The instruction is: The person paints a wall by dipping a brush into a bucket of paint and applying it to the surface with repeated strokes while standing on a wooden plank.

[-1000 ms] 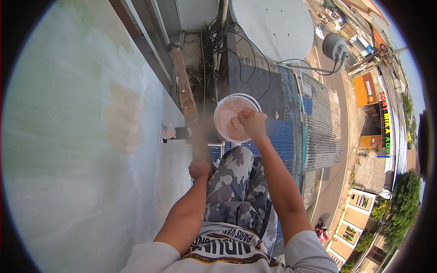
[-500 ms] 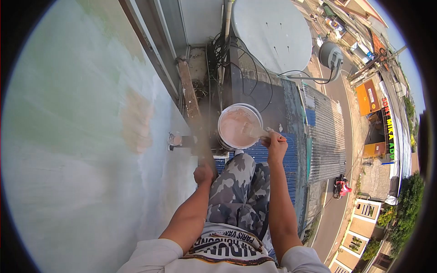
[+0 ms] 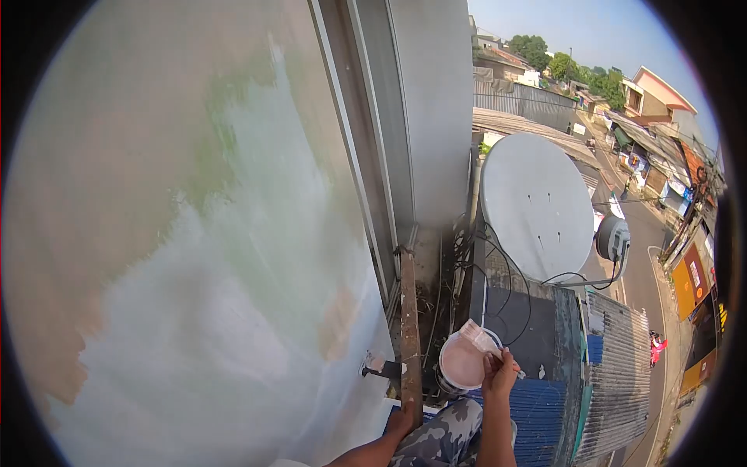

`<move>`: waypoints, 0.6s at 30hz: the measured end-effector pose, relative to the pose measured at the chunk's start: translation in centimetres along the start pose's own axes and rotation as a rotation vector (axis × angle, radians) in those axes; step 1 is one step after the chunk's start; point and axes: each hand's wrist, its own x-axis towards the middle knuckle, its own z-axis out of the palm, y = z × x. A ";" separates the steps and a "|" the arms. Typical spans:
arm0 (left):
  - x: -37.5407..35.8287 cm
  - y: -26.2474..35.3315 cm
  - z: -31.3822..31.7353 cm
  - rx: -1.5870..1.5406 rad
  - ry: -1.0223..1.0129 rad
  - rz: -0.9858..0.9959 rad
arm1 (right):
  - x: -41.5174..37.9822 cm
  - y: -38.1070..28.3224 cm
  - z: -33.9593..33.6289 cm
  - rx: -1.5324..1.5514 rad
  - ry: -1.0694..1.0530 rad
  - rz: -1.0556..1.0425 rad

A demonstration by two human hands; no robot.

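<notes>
A white bucket (image 3: 459, 366) of pinkish paint stands beside my knees. My right hand (image 3: 502, 373) is closed round the handle of a paintbrush (image 3: 478, 336), whose paint-coated bristles are above the bucket's rim. My left hand (image 3: 403, 419) is at the lower end of a long, narrow wooden beam (image 3: 410, 335), its fingers mostly hidden, so its grip is unclear. The large wall (image 3: 233, 311) on the left shows brownish-pink paint over pale white and green areas.
Grey metal framing (image 3: 377, 140) runs up beside the wall. A satellite dish (image 3: 537, 206) with loose black cables stands beyond the bucket. Below are a blue corrugated roof (image 3: 537, 412), a grey corrugated roof (image 3: 618, 373) and a street (image 3: 642, 272) with a motorbike.
The view has tilted up and toward the wall, showing more wall and sky. My right hand has lifted the brush from the paint to above the rim.
</notes>
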 end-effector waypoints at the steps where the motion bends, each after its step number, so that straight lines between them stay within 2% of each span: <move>1: -0.2 0.2 -0.3 0.040 -0.033 -0.005 | 0.0 -0.3 3.0 0.015 -0.092 0.006; 6: -1.3 1.3 -0.3 0.136 0.043 -0.007 | -1.8 -2.3 20.6 0.099 -0.472 -0.006; 9: -2.5 2.3 -0.9 0.131 0.089 -0.063 | -5.3 -5.3 32.8 0.196 -0.656 -0.007; 12: -2.8 2.6 -1.5 0.142 0.064 -0.036 | -9.5 -8.0 43.6 0.316 -0.809 -0.046; 15: -3.4 3.0 -2.2 0.137 0.052 -0.023 | -13.3 -9.6 51.6 0.482 -0.912 -0.026; 18: -4.0 3.7 -2.9 0.149 0.022 -0.053 | -14.9 -9.6 55.7 0.553 -0.976 0.004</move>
